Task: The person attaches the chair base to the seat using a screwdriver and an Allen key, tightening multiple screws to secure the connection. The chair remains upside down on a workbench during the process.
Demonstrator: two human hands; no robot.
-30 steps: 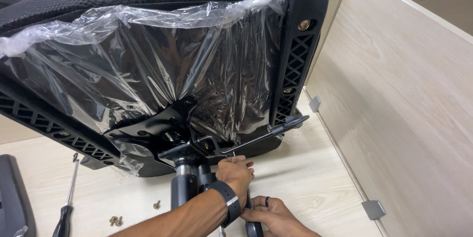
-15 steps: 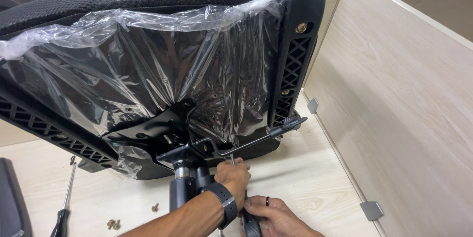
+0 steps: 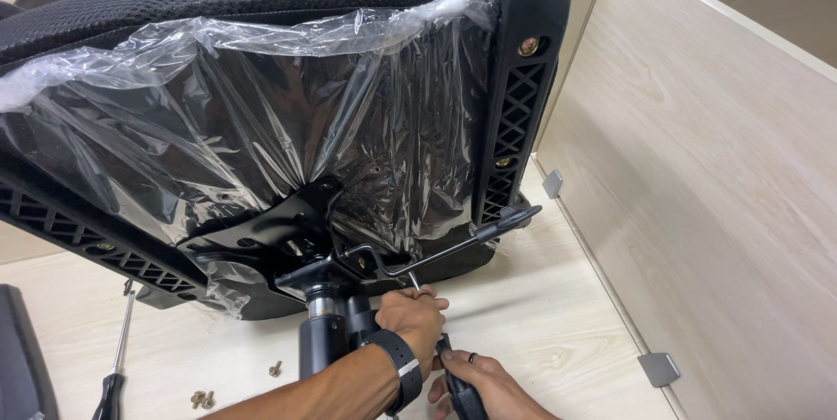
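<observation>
Change: since the earlier frames the left hand [image 3: 417, 320] has stayed at the mechanism under the seat and the right hand [image 3: 478, 383] low beside it; the chair has barely shifted in the head view.
Chair seat: an office chair seat [image 3: 261, 106] lies tipped on its side on the tabletop [image 3: 540, 315], its underside facing the camera; black mesh fabric runs along the top edge.
Wrapping: clear plastic film [image 3: 288, 123], crumpled and shiny, covers most of the underside.
Frame: a black plastic side rail [image 3: 516, 97] with lattice openings and brass-coloured bolts stands upright on the right; a second latticed rail [image 3: 78, 232] slants along the lower left.
Mechanism: a black metal plate [image 3: 279, 232] sits at the lower middle of the underside, with a thin lever rod [image 3: 462, 241] reaching right to a dark knob end.
Column: a black gas cylinder [image 3: 324, 333] projects from the plate toward the near edge of the tabletop.
Left hand: curled, fingers pinched round a thin metal shaft [image 3: 413, 280] just under the plate; a dark wristband is on the wrist.
Right hand: closed round a black tool handle [image 3: 460, 389], a ring on one finger, near the near edge.
Loose parts: a screwdriver [image 3: 115, 359] lies near the left edge; small brass screws [image 3: 202, 399] lie between it and the column.
Surround: a pale wooden divider panel [image 3: 715, 176] rises along the right edge.
</observation>
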